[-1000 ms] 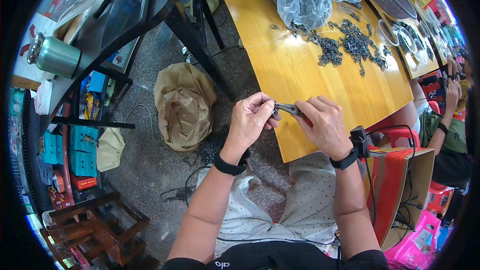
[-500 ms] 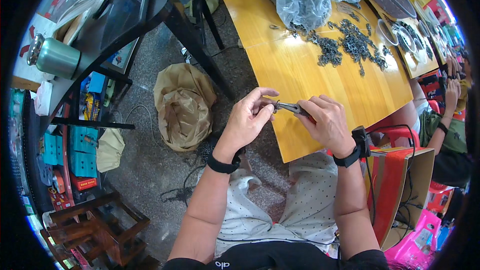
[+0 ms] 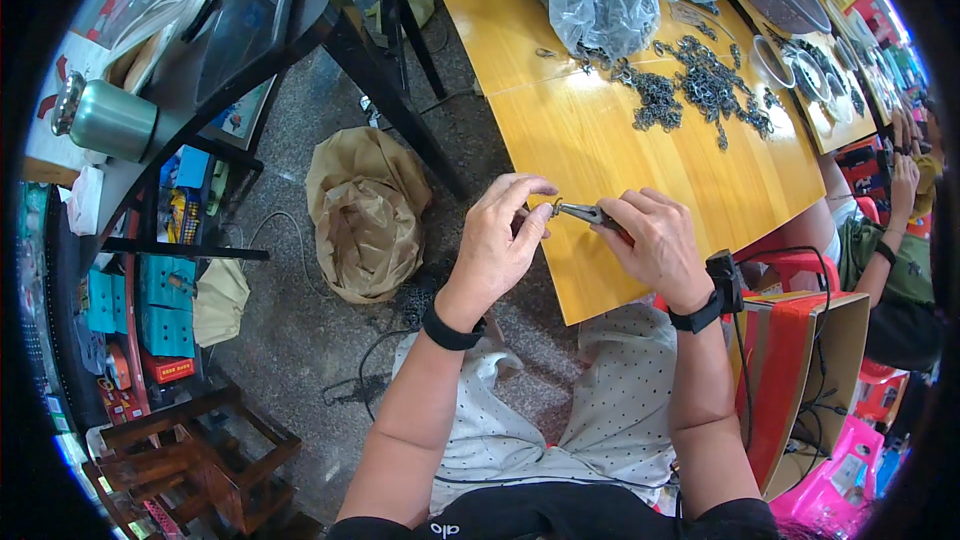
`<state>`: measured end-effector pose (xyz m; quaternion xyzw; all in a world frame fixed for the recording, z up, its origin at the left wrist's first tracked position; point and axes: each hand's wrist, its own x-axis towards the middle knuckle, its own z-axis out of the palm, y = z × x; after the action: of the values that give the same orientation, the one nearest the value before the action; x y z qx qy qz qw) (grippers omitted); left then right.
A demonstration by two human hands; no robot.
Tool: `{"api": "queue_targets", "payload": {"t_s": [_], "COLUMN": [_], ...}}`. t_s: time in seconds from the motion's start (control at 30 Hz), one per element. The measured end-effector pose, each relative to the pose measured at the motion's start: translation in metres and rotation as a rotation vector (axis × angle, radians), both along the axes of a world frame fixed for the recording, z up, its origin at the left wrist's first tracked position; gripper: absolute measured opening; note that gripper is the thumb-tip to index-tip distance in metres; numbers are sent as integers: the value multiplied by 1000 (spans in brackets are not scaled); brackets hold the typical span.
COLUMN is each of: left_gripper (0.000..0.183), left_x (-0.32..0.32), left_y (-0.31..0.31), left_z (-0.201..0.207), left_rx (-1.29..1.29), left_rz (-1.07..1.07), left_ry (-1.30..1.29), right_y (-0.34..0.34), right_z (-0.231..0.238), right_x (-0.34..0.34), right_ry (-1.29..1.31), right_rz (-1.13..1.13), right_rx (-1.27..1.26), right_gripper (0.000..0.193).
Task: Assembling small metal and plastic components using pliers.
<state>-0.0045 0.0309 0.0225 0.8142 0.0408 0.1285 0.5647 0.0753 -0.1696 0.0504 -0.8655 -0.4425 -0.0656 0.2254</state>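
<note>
At a yellow worktable [image 3: 640, 150] strewn with dark metal links [image 3: 700, 90], centre frame: the right hand [image 3: 655, 240] grips small pliers [image 3: 590, 213], whose tip now meets a tiny ring [image 3: 553, 206] pinched by the left hand [image 3: 500, 240], drawn closer than a moment ago — joining appears underway.

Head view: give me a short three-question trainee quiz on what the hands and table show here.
1. True or false: the right hand grips pliers whose tip meets a small metal piece at the left hand.
2. Multiple choice: the loose pile of small metal parts lies on the A) floor B) yellow table C) person's lap.
3. What stands on the floor left of the table?

Key: 1 true; 2 B; 3 a crumpled brown bag.
</note>
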Motion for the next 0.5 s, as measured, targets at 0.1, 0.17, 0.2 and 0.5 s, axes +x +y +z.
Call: {"api": "queue_targets", "payload": {"t_s": [0.1,0.17,0.2,0.5], "left_gripper": [15,14,13,9], "left_x": [2,1,0,1], "left_y": [2,5,6,1], "left_z": [-8,-5,-3,-4], "left_rx": [93,153,184,82], "left_rz": [-6,-28,-37,21], "left_ry": [-104,-83,-72,-31], "right_y": [-1,-2,-3,-4], "right_z": [0,2,1,2], "right_x": [0,1,1,2], "right_ry": [7,-1,0,12], "right_rz": [-18,-19,-17,75], "right_rx": [2,-4,-9,-37], "right_gripper": [17,16,16,19]}}
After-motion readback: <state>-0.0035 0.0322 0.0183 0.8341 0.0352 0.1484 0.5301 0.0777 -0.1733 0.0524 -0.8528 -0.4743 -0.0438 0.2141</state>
